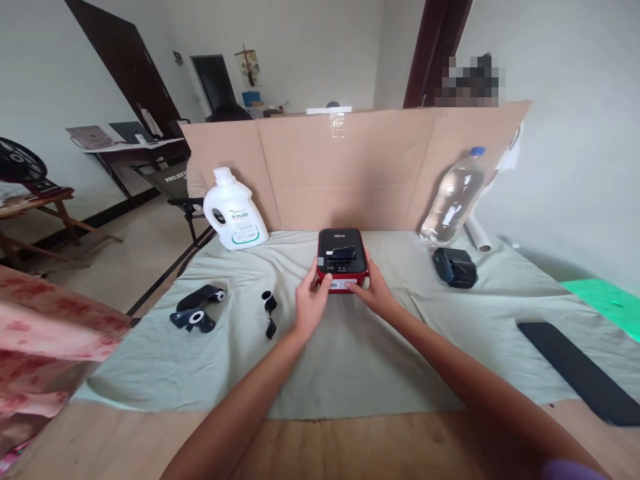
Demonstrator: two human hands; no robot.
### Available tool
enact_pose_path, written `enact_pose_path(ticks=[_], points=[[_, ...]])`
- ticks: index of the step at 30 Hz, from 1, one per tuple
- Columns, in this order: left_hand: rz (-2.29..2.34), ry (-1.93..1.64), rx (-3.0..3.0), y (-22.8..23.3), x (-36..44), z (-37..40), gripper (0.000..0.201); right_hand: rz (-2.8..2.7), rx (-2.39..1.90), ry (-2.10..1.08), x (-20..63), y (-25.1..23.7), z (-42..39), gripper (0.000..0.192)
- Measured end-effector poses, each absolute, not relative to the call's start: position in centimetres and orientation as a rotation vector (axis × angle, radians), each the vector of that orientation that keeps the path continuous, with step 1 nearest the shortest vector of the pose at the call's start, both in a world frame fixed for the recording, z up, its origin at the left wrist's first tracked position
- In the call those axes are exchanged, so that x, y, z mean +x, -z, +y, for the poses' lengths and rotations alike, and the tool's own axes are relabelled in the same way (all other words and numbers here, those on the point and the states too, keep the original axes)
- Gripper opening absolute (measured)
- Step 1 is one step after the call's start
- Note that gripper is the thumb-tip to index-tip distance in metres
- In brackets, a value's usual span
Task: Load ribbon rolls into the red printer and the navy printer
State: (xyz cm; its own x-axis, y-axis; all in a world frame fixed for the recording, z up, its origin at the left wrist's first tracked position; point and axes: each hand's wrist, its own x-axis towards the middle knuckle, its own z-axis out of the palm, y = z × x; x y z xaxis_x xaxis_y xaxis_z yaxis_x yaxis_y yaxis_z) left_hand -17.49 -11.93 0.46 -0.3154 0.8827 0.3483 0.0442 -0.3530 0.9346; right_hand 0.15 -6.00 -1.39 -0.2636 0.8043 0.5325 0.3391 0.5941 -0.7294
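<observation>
A small black-and-red product box [344, 243] is at the middle of the cloth, its dark printed lid facing up and a white label on its near red side. My left hand [312, 300] grips its left side, the thumb on the near face. On the opposite side my right hand [374, 288] holds the box too, thumb against the label. Whether the box rests on the cloth or is slightly raised, I cannot tell. Left of my hands lie a dark strip with a roll end [269, 313] and, farther left, dark rolled strips with white cores [197, 320].
Behind the box stands a cardboard panel [345, 173]. A white detergent bottle [235, 210] is at the left, a clear blue-capped bottle [455, 197] at the right. Nearby are a black boxy device [455, 268], a white roll [479, 233] and a long black slab [580, 370]. A person is partly visible behind the panel.
</observation>
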Motion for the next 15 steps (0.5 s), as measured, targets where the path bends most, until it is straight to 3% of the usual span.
enact_pose_path(ticks=[9,15], points=[[1.213,-1.608,1.258,3.2,-14.9,-14.0,0.064,-1.846,-1.047,-0.564,3.7,5.1,-9.4,0.095],[1.299,-1.559,1.413,3.1,-16.3,-13.6,0.051,-1.81,-1.052,-0.574,3.7,4.7,-9.4,0.097]])
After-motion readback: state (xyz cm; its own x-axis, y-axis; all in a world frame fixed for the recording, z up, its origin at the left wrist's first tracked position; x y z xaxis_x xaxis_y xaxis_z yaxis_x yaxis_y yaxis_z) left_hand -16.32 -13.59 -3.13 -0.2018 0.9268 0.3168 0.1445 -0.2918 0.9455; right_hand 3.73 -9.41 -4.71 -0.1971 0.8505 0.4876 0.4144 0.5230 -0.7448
